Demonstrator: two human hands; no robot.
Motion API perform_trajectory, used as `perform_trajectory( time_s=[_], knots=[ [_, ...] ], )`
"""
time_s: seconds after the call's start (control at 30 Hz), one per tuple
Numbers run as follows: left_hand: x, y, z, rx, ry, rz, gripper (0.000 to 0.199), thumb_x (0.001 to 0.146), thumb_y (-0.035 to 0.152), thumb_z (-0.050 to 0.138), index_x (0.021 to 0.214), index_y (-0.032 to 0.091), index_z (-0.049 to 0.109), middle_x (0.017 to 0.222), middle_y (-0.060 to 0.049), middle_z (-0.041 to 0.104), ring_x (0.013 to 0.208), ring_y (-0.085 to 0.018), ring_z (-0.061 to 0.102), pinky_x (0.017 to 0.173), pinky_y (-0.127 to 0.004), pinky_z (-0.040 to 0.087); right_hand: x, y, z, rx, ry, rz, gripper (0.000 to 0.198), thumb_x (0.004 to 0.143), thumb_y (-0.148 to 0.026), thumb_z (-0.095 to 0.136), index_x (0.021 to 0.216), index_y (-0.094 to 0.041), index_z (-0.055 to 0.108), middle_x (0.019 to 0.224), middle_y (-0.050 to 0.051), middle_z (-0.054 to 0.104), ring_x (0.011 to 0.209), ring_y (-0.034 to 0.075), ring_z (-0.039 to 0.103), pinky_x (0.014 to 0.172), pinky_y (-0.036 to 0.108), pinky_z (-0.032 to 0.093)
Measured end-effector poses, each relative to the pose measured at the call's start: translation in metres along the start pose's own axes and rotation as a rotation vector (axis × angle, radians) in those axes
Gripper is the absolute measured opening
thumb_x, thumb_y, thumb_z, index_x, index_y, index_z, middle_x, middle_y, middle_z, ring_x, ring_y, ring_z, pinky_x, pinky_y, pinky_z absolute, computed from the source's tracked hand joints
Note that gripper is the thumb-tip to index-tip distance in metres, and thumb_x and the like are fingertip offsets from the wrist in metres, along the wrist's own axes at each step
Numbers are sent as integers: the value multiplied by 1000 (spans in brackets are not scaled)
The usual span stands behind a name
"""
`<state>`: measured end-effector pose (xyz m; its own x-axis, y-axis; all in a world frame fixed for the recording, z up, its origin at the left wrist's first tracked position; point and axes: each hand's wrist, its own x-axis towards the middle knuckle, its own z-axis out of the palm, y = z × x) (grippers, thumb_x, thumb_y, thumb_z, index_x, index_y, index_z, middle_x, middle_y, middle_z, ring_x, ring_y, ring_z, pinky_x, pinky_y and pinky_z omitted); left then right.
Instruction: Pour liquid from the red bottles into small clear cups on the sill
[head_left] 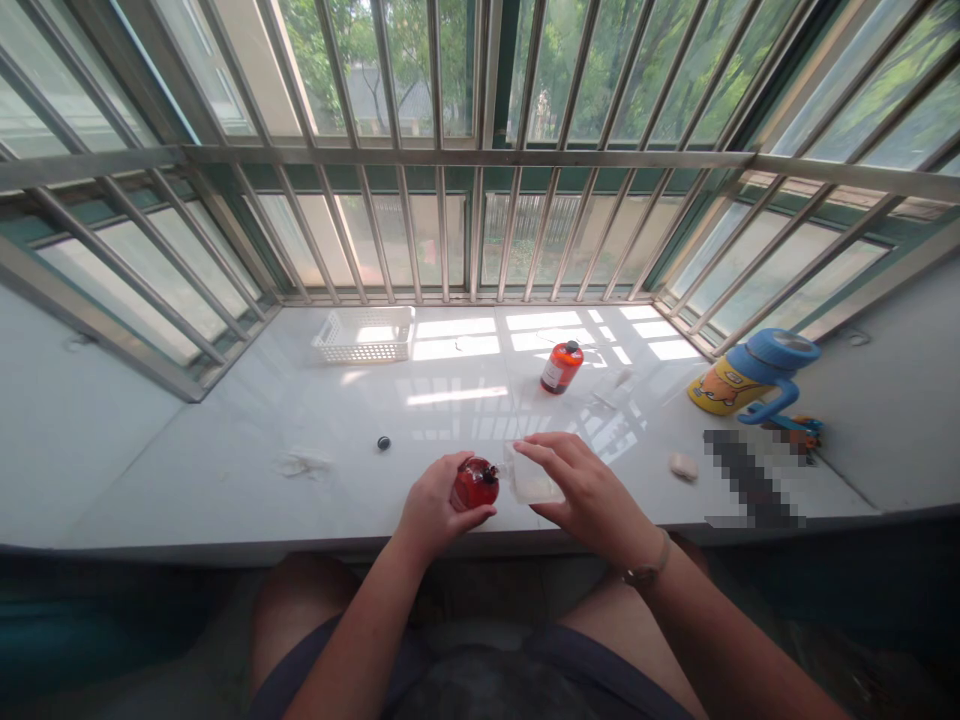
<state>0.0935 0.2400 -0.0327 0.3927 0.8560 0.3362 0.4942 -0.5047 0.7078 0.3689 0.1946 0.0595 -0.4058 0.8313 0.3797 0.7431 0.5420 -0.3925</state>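
Observation:
My left hand is wrapped around a red bottle near the front edge of the white sill. The bottle's dark neck points toward my right hand. Between the fingers of that hand is a clear bottle, tipped on its side with its narrow mouth facing the red bottle's neck. The two mouths are close together; whether they touch I cannot tell. A small black cap lies on the sill to the left. Farther back stands a second red bottle with a dark cap and a white label.
A white plastic basket sits at the back left by the window bars. To the right are a blue and yellow flask, a small beige lump and a blurred-out dark object. Crumpled clear plastic lies at left.

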Motion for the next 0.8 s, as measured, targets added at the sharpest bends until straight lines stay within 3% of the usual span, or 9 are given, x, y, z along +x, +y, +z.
perform_trajectory(
  time_s=[0.8],
  knots=[
    [-1, -1, 0, -17, -7, -9, 78, 81, 65, 84, 143, 25, 57, 134, -14, 72, 122, -33, 71, 106, -50, 58, 3, -5, -6, -62, 12, -51, 85, 81, -2, 77, 156, -30, 47, 143, 12, 60, 131, 36, 56, 111, 58, 55]
  ],
)
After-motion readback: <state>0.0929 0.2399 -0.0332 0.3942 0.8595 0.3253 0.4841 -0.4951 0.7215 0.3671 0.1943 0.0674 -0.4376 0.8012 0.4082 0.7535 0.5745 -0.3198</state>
